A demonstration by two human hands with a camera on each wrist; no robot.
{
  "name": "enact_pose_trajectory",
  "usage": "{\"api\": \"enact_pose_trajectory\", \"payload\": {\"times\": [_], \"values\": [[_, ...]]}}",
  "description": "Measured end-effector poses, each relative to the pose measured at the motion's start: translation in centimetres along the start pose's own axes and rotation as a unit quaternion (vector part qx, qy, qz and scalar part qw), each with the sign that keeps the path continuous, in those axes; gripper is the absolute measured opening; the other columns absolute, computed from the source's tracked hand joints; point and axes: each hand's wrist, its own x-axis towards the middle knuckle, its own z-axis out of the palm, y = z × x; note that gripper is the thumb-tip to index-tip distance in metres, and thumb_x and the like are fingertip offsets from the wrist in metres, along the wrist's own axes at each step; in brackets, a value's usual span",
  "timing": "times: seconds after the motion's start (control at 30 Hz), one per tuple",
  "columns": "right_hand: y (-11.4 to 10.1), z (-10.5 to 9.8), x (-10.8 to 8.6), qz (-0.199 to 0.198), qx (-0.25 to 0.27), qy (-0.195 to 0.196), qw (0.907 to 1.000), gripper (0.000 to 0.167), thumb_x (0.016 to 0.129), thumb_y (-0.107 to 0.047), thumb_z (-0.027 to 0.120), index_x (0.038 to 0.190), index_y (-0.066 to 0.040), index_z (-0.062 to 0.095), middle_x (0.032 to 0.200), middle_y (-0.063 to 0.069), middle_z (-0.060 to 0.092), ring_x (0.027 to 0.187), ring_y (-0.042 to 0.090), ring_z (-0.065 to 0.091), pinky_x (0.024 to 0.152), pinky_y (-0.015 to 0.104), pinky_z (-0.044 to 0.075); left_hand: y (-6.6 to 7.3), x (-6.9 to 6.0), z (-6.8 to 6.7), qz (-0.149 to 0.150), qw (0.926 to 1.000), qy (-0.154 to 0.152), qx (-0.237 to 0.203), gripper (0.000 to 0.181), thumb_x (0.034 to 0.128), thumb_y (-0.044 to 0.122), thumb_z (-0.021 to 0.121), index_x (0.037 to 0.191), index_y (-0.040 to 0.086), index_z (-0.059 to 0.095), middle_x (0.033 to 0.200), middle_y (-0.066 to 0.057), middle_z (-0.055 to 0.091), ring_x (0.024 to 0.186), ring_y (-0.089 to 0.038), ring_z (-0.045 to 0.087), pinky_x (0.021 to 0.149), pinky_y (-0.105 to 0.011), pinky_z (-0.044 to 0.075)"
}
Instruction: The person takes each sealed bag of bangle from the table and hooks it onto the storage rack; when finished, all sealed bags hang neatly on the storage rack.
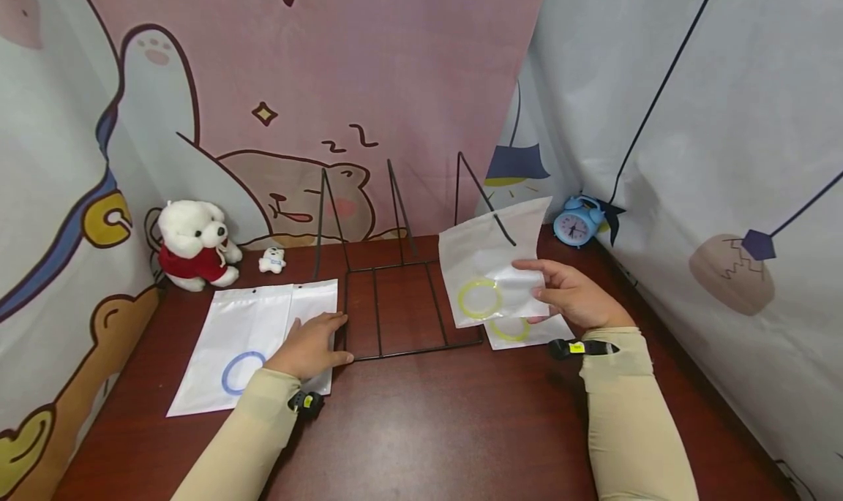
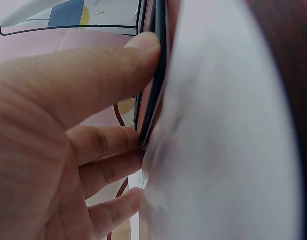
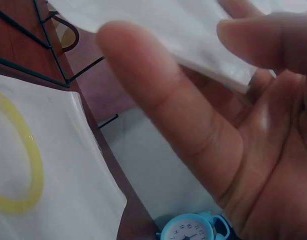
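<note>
In the head view the right hand (image 1: pixel 576 294) holds a white bag with a yellow ring (image 1: pixel 467 256) by its right side, thumb and fingers on it. The bag is raised in front of the right upright of a black wire rack (image 1: pixel 415 352), whose bar end (image 1: pixel 505 230) shows before the bag's upper part. A second yellow-ringed bag (image 1: pixel 536 334) lies below on the table. The left hand (image 1: pixel 307 347) rests at the rack's left edge, over white bags (image 1: pixel 217 340), one with a blue ring; in the left wrist view its fingers (image 2: pixel 108 172) touch the black wire.
A white plush bear in red (image 1: pixel 191 241) and a small white figure (image 1: pixel 271 260) sit at the back left. The blue alarm clock (image 1: pixel 574 223) stands at the back right. Printed cloth hangs behind and at both sides of the brown table (image 1: pixel 421 428).
</note>
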Motion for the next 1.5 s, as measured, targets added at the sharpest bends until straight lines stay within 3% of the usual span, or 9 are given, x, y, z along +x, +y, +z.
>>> {"api": "enact_pose_trajectory", "payload": {"times": [0.23, 0.53, 0.63, 0.8, 1.03, 1.2, 1.43, 1.5], "values": [[-0.6, 0.8, 0.3, 0.025, -0.049, 0.069, 0.9961, 0.049, 0.105, 0.005, 0.053, 0.153, -0.008, 0.054, 0.115, 0.027, 0.057, 0.093, 0.026, 0.070, 0.079, 0.050, 0.065, -0.1, 0.0, 0.1, -0.002, 1.0000, 0.003, 0.000, 0.081, 0.0902, 0.038, 0.083, 0.156, 0.003, 0.050, 0.160, -0.020, 0.049, 0.149, -0.043, 0.044, 0.118, -0.081, 0.015], [-1.1, 1.6, 0.6, 0.017, -0.054, 0.136, 0.9891, 0.050, 0.105, -0.002, 0.060, 0.152, -0.018, 0.058, 0.108, 0.022, 0.058, 0.102, 0.028, 0.063, 0.080, 0.046, 0.065, 0.0, -0.2, 0.1, -0.002, 1.0000, 0.005, -0.004, 0.080, 0.0901, 0.037, 0.083, 0.155, 0.003, 0.051, 0.160, -0.019, 0.050, 0.149, -0.043, 0.043, 0.118, -0.081, 0.014], [-1.3, 1.8, 0.6, -0.008, -0.048, 0.136, 0.9895, 0.051, 0.105, 0.000, 0.060, 0.154, -0.014, 0.055, 0.103, 0.024, 0.055, 0.100, 0.026, 0.062, 0.079, 0.045, 0.065, 0.0, -0.2, 0.2, -0.002, 1.0000, 0.005, -0.003, 0.080, 0.0900, 0.038, 0.084, 0.155, 0.003, 0.051, 0.159, -0.019, 0.050, 0.149, -0.043, 0.044, 0.118, -0.081, 0.014], [-1.4, 2.0, 0.8, -0.045, -0.031, 0.134, 0.9895, 0.052, 0.105, 0.002, 0.059, 0.156, -0.010, 0.052, 0.110, 0.027, 0.059, 0.103, 0.023, 0.068, 0.079, 0.043, 0.065, -0.1, -0.2, 0.2, -0.002, 1.0000, 0.003, -0.003, 0.081, 0.0900, 0.038, 0.083, 0.155, 0.003, 0.051, 0.159, -0.019, 0.050, 0.149, -0.043, 0.044, 0.118, -0.081, 0.014], [-1.6, 2.4, 0.8, -0.065, -0.036, 0.154, 0.9853, 0.050, 0.106, -0.002, 0.059, 0.155, -0.013, 0.054, 0.117, 0.016, 0.067, 0.100, 0.020, 0.073, 0.079, 0.039, 0.065, -0.2, 0.0, 0.2, -0.002, 1.0000, -0.001, 0.001, 0.082, 0.0902, 0.041, 0.083, 0.156, 0.004, 0.050, 0.161, -0.019, 0.048, 0.151, -0.044, 0.041, 0.119, -0.081, 0.013], [-1.7, 2.9, 1.0, -0.095, -0.010, 0.164, 0.9819, 0.051, 0.105, 0.002, 0.060, 0.154, -0.009, 0.055, 0.100, 0.013, 0.061, 0.098, 0.018, 0.070, 0.077, 0.039, 0.065, -0.2, 0.0, 0.2, 0.001, 1.0000, 0.001, 0.003, 0.082, 0.0899, 0.040, 0.083, 0.156, 0.004, 0.050, 0.160, -0.020, 0.049, 0.150, -0.044, 0.042, 0.118, -0.081, 0.014], [-1.2, 3.0, 1.6, -0.091, -0.015, 0.168, 0.9814, 0.055, 0.104, 0.007, 0.057, 0.155, -0.013, 0.054, 0.095, 0.010, 0.052, 0.093, 0.015, 0.061, 0.081, 0.040, 0.065, -0.3, 0.1, 0.2, -0.001, 1.0000, 0.002, 0.003, 0.081, 0.0902, 0.040, 0.083, 0.155, 0.004, 0.051, 0.160, -0.019, 0.050, 0.150, -0.043, 0.043, 0.118, -0.081, 0.015], [-0.8, 2.9, 1.8, -0.086, -0.008, 0.154, 0.9843, 0.059, 0.103, 0.009, 0.056, 0.157, -0.014, 0.051, 0.110, 0.010, 0.055, 0.105, 0.013, 0.058, 0.085, 0.040, 0.064, -0.3, 0.1, 0.2, -0.002, 1.0000, 0.000, 0.002, 0.081, 0.0902, 0.040, 0.083, 0.155, 0.004, 0.051, 0.160, -0.019, 0.050, 0.150, -0.043, 0.042, 0.118, -0.081, 0.015]]}}
